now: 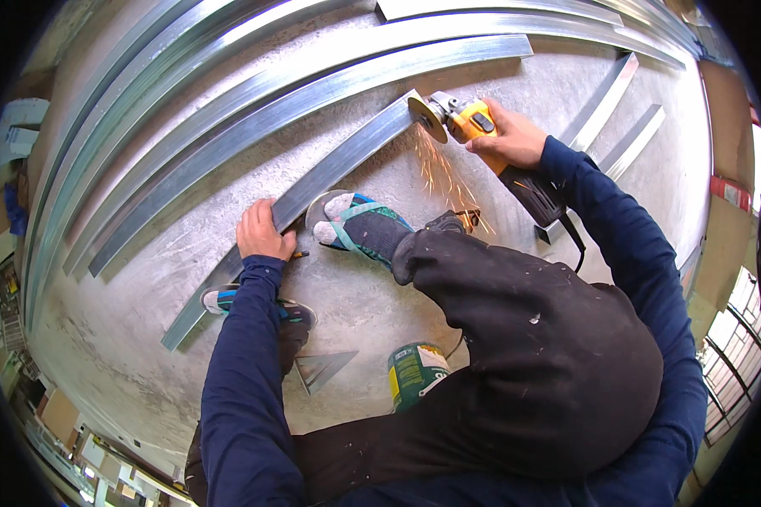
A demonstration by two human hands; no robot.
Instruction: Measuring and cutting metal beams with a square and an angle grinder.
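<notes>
Head view, looking down past dark trousers and blue sleeves onto a concrete floor [380, 287]. Right hand [509, 135] closed around the yellow body of an angle grinder [473, 122], fingers wrapped over the top; underside of the grip hidden. Grinder disc [427, 118] just left of that hand, edge-on against the end of a galvanised steel channel [330, 173], sparks [448, 182] spraying down toward the knee. Black rear of the grinder and its cord running under the right forearm, partly covered by the sleeve. Left hand [262, 232] pressed flat over the same channel well down its length, fingers curled over the far edge, thumb side hidden. Small orange-tipped pencil-like object [300, 253] just right of that hand, too small to identify surely. Sandalled foot in a dark sock [359, 224] planted right of the left hand, touching or standing on the channel. Second sandal [220, 297] beneath the left forearm, mostly covered. Below the left elbow, a folded metal offcut [321, 367] and a green-and-yellow can [414, 372], half hidden by the leg. More long steel channels [228, 118] beyond both hands, bent by the lens, ends cut off at the rim.
</notes>
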